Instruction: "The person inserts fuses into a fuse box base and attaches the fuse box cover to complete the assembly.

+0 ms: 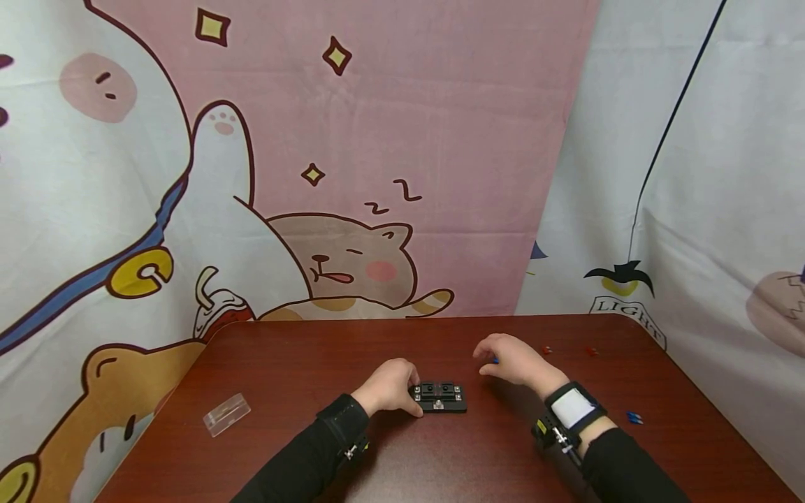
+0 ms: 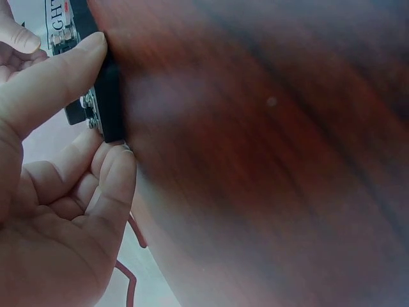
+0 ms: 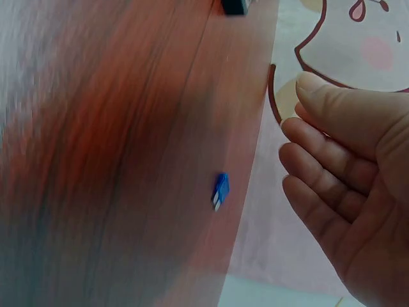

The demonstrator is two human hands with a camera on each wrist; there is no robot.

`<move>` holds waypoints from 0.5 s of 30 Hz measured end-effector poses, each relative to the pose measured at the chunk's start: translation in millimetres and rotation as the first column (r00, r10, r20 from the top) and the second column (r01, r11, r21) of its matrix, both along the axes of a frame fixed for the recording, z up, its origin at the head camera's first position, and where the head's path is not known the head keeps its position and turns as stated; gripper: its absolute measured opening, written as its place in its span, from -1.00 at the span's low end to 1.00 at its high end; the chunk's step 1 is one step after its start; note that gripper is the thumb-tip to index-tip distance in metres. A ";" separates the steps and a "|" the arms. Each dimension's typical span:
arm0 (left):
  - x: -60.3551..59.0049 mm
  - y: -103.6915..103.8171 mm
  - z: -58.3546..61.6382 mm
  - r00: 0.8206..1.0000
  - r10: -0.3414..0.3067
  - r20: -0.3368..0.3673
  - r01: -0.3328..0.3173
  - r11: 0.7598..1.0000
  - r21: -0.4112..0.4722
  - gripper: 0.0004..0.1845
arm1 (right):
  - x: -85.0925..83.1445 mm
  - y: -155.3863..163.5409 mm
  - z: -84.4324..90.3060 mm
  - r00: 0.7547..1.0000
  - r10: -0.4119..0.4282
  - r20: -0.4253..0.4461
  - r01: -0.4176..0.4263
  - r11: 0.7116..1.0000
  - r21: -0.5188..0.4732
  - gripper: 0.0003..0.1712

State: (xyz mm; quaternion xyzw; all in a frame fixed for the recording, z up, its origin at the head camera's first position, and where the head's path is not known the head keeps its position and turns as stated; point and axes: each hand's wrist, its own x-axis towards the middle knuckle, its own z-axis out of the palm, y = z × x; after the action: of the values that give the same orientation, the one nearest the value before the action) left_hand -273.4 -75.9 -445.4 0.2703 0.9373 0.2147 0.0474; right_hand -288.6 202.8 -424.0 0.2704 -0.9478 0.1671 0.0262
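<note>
Plainly, one black block [image 1: 440,397] sits on the reddish-brown wooden table [image 1: 302,349], near the middle of its width, its long side running left to right. It is a low, stepped rectangle of dark plastic with bright metal screws [image 1: 438,404] along its top, several at the left end and others at the middle and right; their exact count is too small to tell. The left hand [image 1: 391,386] grips the block's left end, thumb on the near side and fingers round the far side.

To the right, the right hand [image 1: 518,360] hangs above the table with its fingers loosely bent and holds nothing. Just under it lies one blue two-pronged blade fuse [image 3: 222,188], apart from the fingers, with two pale prongs.

Farther right, near the far edge, are two small red pieces, one on the left [image 1: 546,351] and one on the right [image 1: 592,351]. On the right, nearer the person, lies one little group of blue pieces [image 1: 634,418], too small to count surely. One clear plastic case [image 1: 227,414] lies on the left, well apart from the block.
</note>
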 end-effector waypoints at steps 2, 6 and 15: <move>-0.2 -0.1 -0.1 1.000 0.001 0.001 -0.001 1.000 0.005 -0.53 | -2.5 2.4 0.4 1.000 -0.012 -0.015 0.013 1.000 0.017 -0.77; -0.2 -0.5 -0.6 1.000 0.003 0.003 -0.003 1.000 0.007 -0.53 | -6.4 7.1 0.5 0.999 -0.022 -0.031 0.023 0.999 0.035 -0.78; -0.8 -0.2 -0.8 1.000 0.000 -0.002 0.000 1.000 0.005 -0.53 | -17.6 14.0 0.4 0.997 -0.056 -0.049 0.059 0.996 0.062 -0.79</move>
State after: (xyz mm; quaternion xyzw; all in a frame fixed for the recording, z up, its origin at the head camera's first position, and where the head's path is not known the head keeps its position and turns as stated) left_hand -274.2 -76.0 -446.2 0.2705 0.9369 0.2167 0.0457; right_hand -306.2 216.8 -423.6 0.2473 -0.9592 0.1298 0.0447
